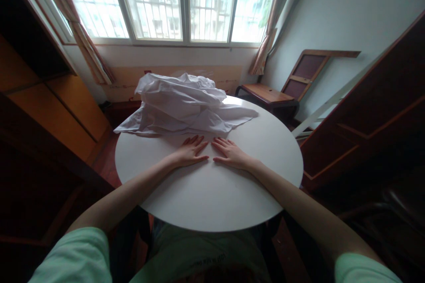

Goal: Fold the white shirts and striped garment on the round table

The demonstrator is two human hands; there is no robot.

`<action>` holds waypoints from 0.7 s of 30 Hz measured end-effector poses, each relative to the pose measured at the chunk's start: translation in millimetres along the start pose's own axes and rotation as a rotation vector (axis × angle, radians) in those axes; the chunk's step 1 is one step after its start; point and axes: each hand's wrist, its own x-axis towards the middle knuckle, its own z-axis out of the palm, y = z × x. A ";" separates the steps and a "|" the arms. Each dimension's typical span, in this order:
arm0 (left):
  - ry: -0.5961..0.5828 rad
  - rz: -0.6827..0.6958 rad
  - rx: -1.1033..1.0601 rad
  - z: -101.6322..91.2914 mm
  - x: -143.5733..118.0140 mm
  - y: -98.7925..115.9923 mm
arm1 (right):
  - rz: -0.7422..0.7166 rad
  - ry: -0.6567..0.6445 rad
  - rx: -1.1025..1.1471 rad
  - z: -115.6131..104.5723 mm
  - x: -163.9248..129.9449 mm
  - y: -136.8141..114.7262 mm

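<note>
A crumpled white cloth (pixel 181 106) lies in a heap on the far half of a round white table (pixel 265 141). My left hand (pixel 190 151) rests flat on the tabletop, palm down, fingers spread, just short of the cloth's near edge. My right hand (pixel 229 151) lies flat beside it, fingertips pointing towards the left hand, almost touching it. Neither hand holds anything. Both forearms reach in over the table's near edge.
A wooden chair (pixel 268 95) stands behind the table at the right, below a large window (pixel 172 2) with curtains. Dark wooden furniture (pixel 375 110) stands close on the right and wooden cabinets (pixel 49 97) on the left.
</note>
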 end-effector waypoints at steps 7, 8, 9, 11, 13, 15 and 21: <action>0.002 -0.003 -0.008 0.0 -0.3 -0.3 | 0.004 -0.018 -0.002 -2.1 -0.1 -1.5; 0.004 -0.003 -0.011 -0.2 -0.4 -0.1 | 0.003 -0.017 -0.001 -2.3 -0.1 -1.7; 0.004 -0.002 -0.013 -0.4 -0.5 0.1 | 0.002 -0.016 0.001 -2.4 -0.1 -1.8; 0.004 -0.003 -0.015 -0.8 -0.5 0.5 | 0.002 -0.015 0.002 -2.4 -0.1 -1.8; 0.003 -0.005 -0.014 -1.0 -0.5 0.8 | 0.007 -0.017 0.002 -2.0 0.0 -1.5; 0.003 -0.007 -0.010 -0.9 -0.4 0.8 | 0.010 -0.018 0.002 -1.7 0.0 -1.4; 0.007 0.002 -0.011 1.3 0.0 -1.4 | 0.006 -0.017 0.005 -3.4 -0.2 -2.7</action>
